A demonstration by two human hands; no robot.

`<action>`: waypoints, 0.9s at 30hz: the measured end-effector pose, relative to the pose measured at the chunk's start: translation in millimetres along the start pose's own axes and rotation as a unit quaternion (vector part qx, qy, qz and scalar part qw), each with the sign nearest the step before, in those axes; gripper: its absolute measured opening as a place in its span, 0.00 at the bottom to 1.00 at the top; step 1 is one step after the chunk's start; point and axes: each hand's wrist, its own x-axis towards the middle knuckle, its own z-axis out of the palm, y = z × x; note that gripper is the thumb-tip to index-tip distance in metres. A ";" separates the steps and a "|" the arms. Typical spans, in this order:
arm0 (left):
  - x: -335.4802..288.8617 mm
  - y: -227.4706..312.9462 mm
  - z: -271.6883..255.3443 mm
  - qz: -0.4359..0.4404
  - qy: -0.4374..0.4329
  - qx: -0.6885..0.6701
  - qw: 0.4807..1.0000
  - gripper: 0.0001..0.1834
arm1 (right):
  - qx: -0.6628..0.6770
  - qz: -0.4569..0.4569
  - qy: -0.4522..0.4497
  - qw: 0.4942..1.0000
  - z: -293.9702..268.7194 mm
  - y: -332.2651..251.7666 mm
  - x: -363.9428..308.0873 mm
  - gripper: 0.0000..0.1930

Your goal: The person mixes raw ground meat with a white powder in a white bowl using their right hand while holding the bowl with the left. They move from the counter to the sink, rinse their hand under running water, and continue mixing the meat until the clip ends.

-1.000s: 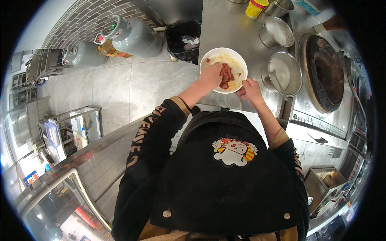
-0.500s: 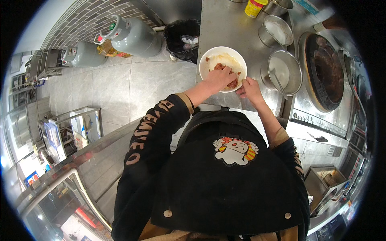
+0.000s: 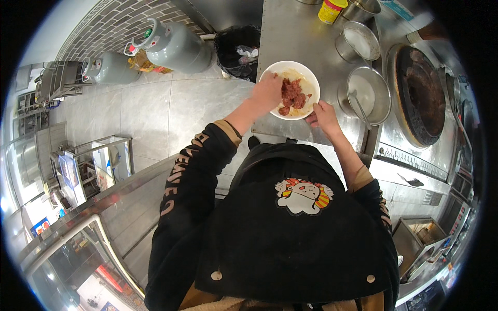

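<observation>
A white bowl (image 3: pixel 290 115) sits near the front left edge of the steel counter, with chunks of dark red meat (image 3: pixel 293 96) in a pale liquid. My right hand (image 3: pixel 324 115) grips its right rim, thumb on top and fingers beneath. Over the left side of the bowl, my left hand (image 3: pixel 267 94) is closed, its curled fingertips inside the rim beside the meat. Whatever may be between those fingertips is hidden by the hand.
Right of the bowl stand a metal pot (image 3: pixel 364 96) with white contents and a ladle, and another pot (image 3: pixel 358 43) behind it. A large blackened wok (image 3: pixel 420 96) is farther right. A yellow tub (image 3: pixel 330 11) stands at the back. Left are a bin (image 3: pixel 236 54) and gas cylinders (image 3: pixel 179 49).
My left hand has moved left from the middle of the bowl to its left side, uncovering the meat. My right hand stays on the rim.
</observation>
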 end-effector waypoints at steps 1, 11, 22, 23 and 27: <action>-2.7 3.1 3.0 -0.013 -0.045 -0.016 0.999 0.10 | -0.002 0.003 0.002 1.000 0.3 0.6 -0.7 0.14; 8.1 26.9 15.3 -0.026 -0.080 -0.145 0.986 0.12 | -0.006 -0.008 0.001 1.000 -0.7 1.8 -0.1 0.14; 4.8 38.0 10.8 0.053 -0.053 -0.048 0.996 0.29 | 0.002 -0.007 -0.004 1.000 -2.4 6.2 3.0 0.14; 3.6 39.4 18.5 0.098 -0.063 -0.034 0.993 0.24 | 0.000 -0.008 -0.003 1.000 -2.6 6.6 3.8 0.14; 1.8 35.0 38.4 0.180 -0.079 0.003 0.980 0.10 | -0.012 0.001 0.002 1.000 -2.8 5.4 4.8 0.15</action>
